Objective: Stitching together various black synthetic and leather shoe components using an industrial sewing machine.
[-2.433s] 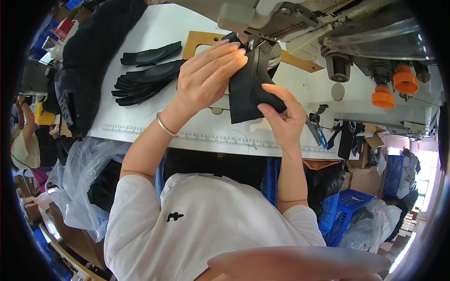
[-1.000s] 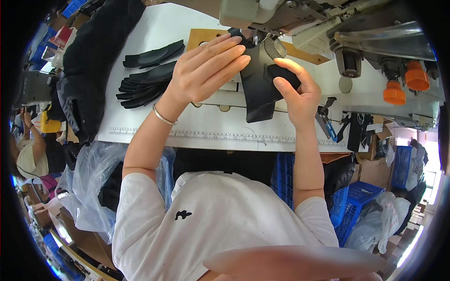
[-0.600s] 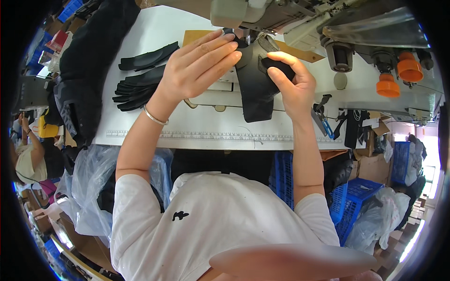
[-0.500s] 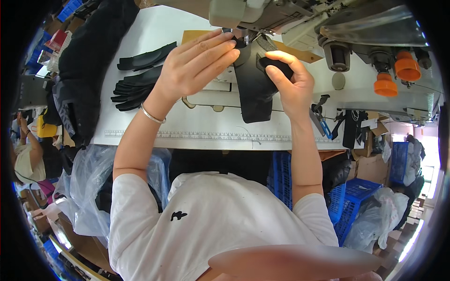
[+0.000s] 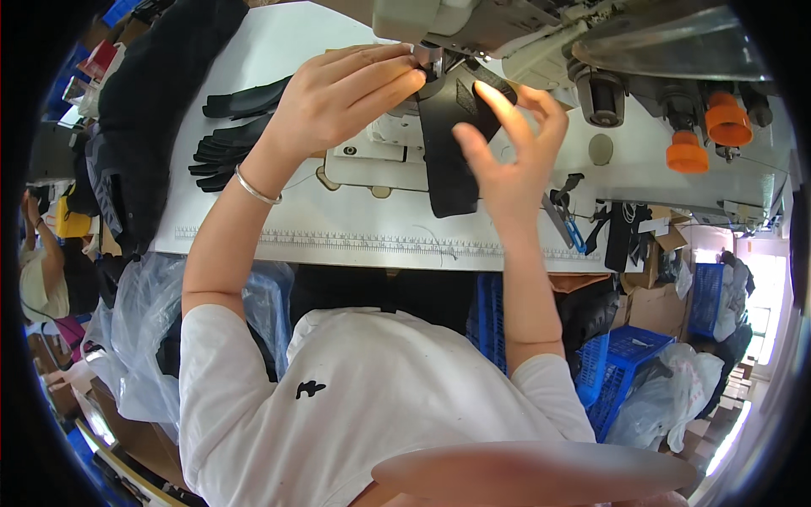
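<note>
A black leather-like piece [image 5: 448,152] hangs toward me from under the sewing machine head [image 5: 456,21], its upper end by the presser foot [image 5: 429,57]. My left hand [image 5: 338,95] is stretched out with straight fingers, their tips at the piece's upper left edge beside the foot. On the other side, my right hand [image 5: 519,156] is open, thumb apart from the fingers. Its fingertips are at the piece's upper right, near a mesh-textured patch [image 5: 465,97]. The fingers partly hide that edge.
Several black strips [image 5: 224,148] lie stacked left of the machine plate [image 5: 380,165]. A ruler strip [image 5: 338,242] runs along the table's near edge. Blue-handled snips [image 5: 574,232] lie at the right. Orange-capped parts [image 5: 687,152] hang at the far right. Dark cloth [image 5: 160,110] covers the left side.
My right thumb and fingers have spread off the piece they held, whose right part has flattened out. My left hand remains by the foot. The whole view has shifted slightly.
</note>
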A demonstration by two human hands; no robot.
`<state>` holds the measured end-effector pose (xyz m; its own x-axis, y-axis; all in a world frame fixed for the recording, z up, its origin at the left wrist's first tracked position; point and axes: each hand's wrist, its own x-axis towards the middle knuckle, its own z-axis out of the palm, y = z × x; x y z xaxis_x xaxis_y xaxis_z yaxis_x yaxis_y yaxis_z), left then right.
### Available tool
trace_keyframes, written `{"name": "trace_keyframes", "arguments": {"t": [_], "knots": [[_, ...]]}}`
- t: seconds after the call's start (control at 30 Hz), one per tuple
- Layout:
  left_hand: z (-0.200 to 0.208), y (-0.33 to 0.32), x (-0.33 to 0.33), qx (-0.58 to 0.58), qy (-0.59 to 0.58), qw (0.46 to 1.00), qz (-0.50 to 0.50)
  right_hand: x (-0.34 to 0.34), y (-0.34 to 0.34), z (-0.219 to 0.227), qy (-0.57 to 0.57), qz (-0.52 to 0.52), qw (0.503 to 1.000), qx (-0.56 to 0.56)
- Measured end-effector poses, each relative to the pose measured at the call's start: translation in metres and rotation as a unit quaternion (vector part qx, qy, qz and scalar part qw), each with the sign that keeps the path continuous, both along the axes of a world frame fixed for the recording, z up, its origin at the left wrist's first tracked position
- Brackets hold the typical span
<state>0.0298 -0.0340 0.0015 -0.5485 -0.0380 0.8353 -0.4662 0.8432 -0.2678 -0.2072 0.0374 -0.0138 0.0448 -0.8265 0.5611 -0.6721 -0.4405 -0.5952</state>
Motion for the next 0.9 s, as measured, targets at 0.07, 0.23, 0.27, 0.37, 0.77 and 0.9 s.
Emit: {"name": "trace_keyframes", "arguments": {"t": [0.07,0.23,0.27,0.37,0.77,0.9], "knots": [[0.0,-0.002,-0.001,0.001,0.0,1.0,0.004,0.011,0.013,-0.011,0.069,-0.017,0.994,-0.084],[-0.001,-0.007,0.002,-0.002,-0.015,1.0,0.008,0.032,0.018,-0.024,0.086,-0.014,0.991,-0.102],[0.0,-0.007,0.002,-0.002,-0.015,1.0,0.007,0.033,0.018,-0.023,0.085,-0.015,0.991,-0.101],[0.0,-0.006,0.003,-0.002,-0.014,1.0,0.003,0.034,0.019,-0.021,0.093,-0.027,0.987,-0.127],[0.003,-0.012,0.005,-0.015,-0.014,1.0,-0.001,0.037,0.021,-0.013,0.165,-0.091,0.966,-0.178],[0.004,-0.007,0.003,-0.037,-0.029,0.999,0.016,0.025,0.014,-0.011,0.147,-0.069,0.972,-0.168]]}}
